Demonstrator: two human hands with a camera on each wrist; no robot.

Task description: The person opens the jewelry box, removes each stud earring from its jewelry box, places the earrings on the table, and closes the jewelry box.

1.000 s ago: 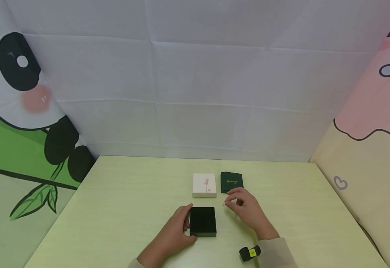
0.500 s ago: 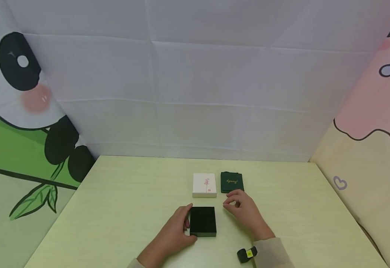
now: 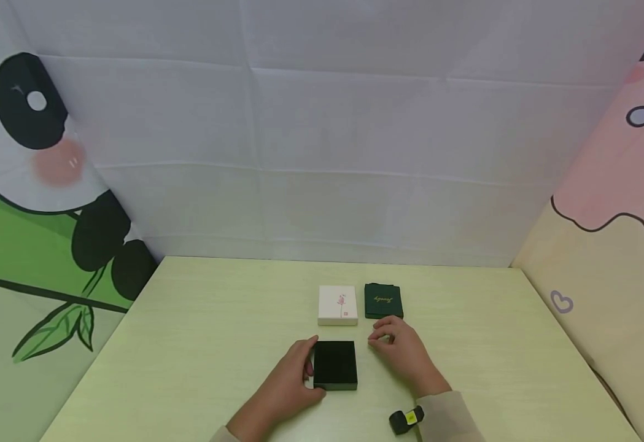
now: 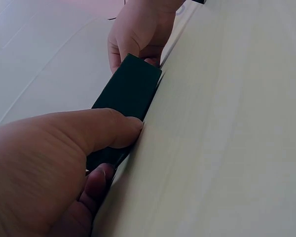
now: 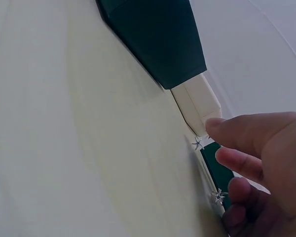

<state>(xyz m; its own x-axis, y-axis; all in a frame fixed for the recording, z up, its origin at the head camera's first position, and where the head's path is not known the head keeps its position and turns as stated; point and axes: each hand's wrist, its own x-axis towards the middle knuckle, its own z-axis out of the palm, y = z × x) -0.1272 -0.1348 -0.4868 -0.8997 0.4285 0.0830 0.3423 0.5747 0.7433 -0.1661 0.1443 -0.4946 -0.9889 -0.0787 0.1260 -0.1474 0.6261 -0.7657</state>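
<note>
My left hand (image 3: 285, 383) grips the left side of a dark green box (image 3: 335, 363), which lies flat on the table. In the left wrist view the thumb lies along one edge of this box (image 4: 130, 86) and the fingertips curl at another. To the right of the box, my right hand (image 3: 404, 353) hovers with thumb and forefinger close together. In the right wrist view a small silver star-shaped earring (image 5: 197, 143) shows at the thumb tip. A second star-shaped earring (image 5: 218, 196) is by the lower fingertips. The fingers partly hide how each is held.
Behind the green box stands a white box (image 3: 337, 305) with a pink flower print. A dark green pouch (image 3: 384, 300) with gold lettering lies beside it, just beyond my right fingers. A black strap with a yellow label (image 3: 407, 420) is at my right wrist. A white cloth wall (image 3: 327, 209) rises behind the table (image 3: 233, 307).
My right hand has drawn slightly back toward me, away from the pouch, uncovering more of it. The left hand and the green box have stayed put.
</note>
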